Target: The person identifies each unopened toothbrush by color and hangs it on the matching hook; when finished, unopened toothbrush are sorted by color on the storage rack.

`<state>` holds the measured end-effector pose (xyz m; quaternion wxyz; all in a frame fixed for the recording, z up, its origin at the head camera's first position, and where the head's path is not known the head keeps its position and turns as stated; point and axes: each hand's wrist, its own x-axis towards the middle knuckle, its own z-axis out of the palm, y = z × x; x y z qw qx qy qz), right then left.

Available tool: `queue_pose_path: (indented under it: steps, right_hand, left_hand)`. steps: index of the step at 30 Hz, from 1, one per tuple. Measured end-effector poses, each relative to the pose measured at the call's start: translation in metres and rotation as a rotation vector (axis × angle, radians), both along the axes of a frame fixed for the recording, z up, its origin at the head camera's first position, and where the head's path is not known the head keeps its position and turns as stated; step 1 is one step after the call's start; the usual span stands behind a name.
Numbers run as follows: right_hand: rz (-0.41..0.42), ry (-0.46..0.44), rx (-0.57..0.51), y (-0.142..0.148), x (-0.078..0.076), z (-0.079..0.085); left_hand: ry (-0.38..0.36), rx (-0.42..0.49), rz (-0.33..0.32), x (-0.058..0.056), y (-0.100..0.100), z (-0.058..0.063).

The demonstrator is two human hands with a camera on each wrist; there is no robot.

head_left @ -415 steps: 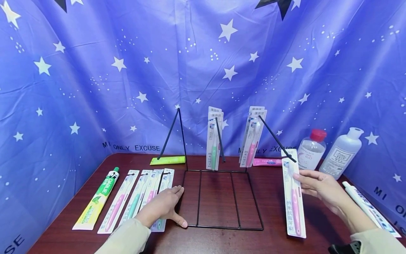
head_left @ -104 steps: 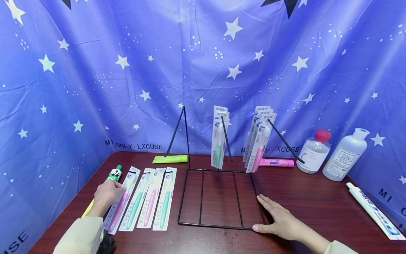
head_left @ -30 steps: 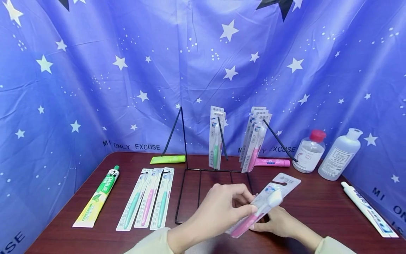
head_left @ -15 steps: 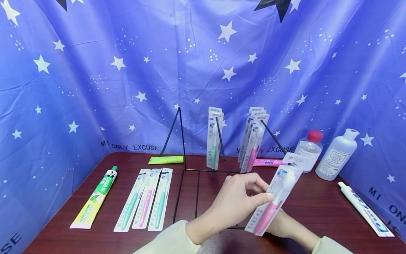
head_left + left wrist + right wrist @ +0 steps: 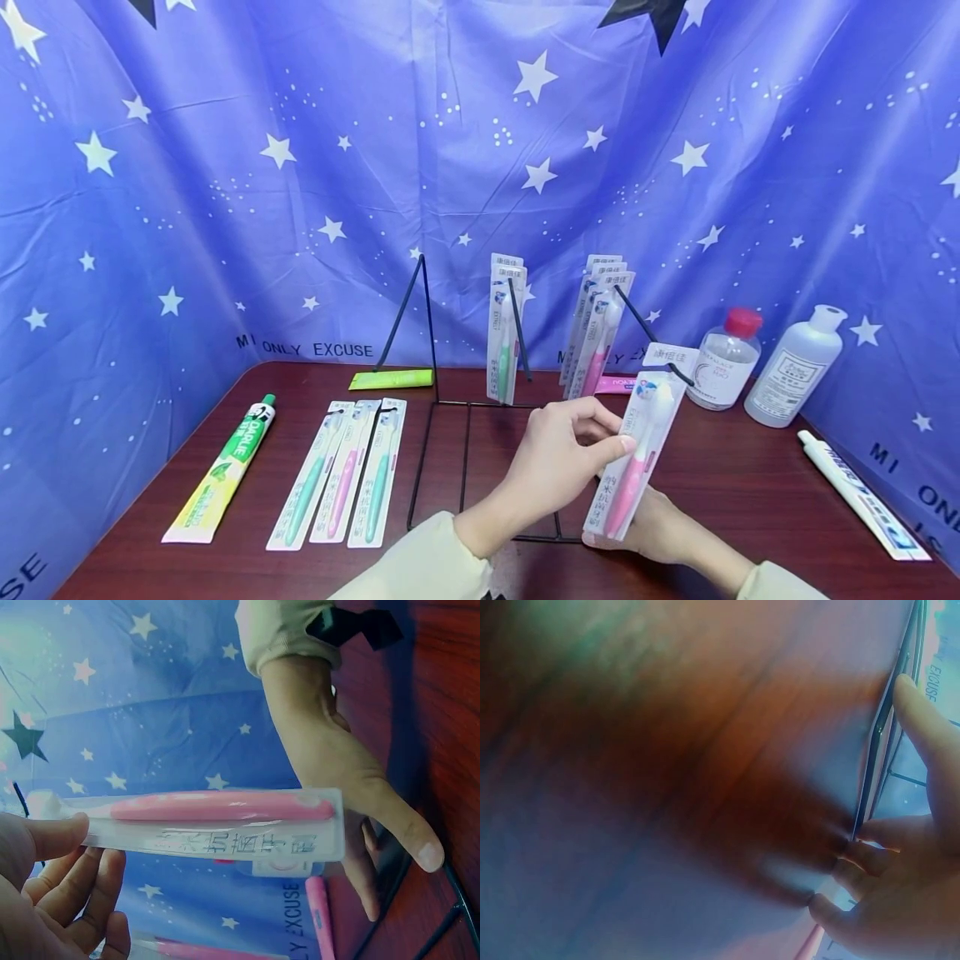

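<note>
My left hand (image 5: 562, 454) pinches a packaged pink toothbrush (image 5: 636, 467) between thumb and fingers. The pack stands nearly upright, its top card overlapping the tip of the rack's right hook (image 5: 643, 321) in the head view. In the left wrist view the toothbrush handle points toward my right hand (image 5: 337, 761). That hand rests with extended fingers at the right side of the black wire display rack's base (image 5: 464, 467), partly hidden behind the pack in the head view. Packaged green toothbrushes (image 5: 504, 350) hang on the middle hook, several pink ones (image 5: 600, 342) on the right hook.
Three packaged toothbrushes (image 5: 345, 475) lie left of the rack, beside a green-yellow toothpaste tube (image 5: 221, 475). A lime tube (image 5: 392, 379) lies behind the left hook. A red-capped bottle (image 5: 723, 367), a white bottle (image 5: 795, 367) and a white toothpaste tube (image 5: 862, 492) are at the right.
A pink pack once in my right hand now hangs on the right hook. My left hand took another from the left row, carried it right and turned it upright to the hook's tip.
</note>
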<state>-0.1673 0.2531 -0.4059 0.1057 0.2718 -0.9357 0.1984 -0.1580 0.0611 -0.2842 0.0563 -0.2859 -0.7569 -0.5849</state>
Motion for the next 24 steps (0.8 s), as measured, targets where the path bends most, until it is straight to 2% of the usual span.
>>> queue_pose_path:
  steps: [2,4,14,19,24]
  right_hand:
    - [-0.066,-0.145,-0.051,-0.003,0.001,0.003]
    - [-0.088,-0.202,-0.065,-0.004,0.002,0.005]
    - [-0.112,-0.229,0.000,-0.004,0.001,0.005]
    - [-0.108,-0.237,0.003,-0.004,0.002,0.006]
    - [-0.080,-0.218,0.006,-0.005,0.001,0.006]
  left_hand:
    - [0.004,0.001,0.025,-0.006,0.003,-0.002]
    - [0.008,0.007,0.042,-0.011,0.005,-0.003]
    - [0.066,0.071,0.137,-0.043,0.015,-0.007]
    - [0.037,0.140,0.145,-0.057,0.019,-0.006]
    - [0.006,0.153,0.188,-0.068,0.025,-0.005]
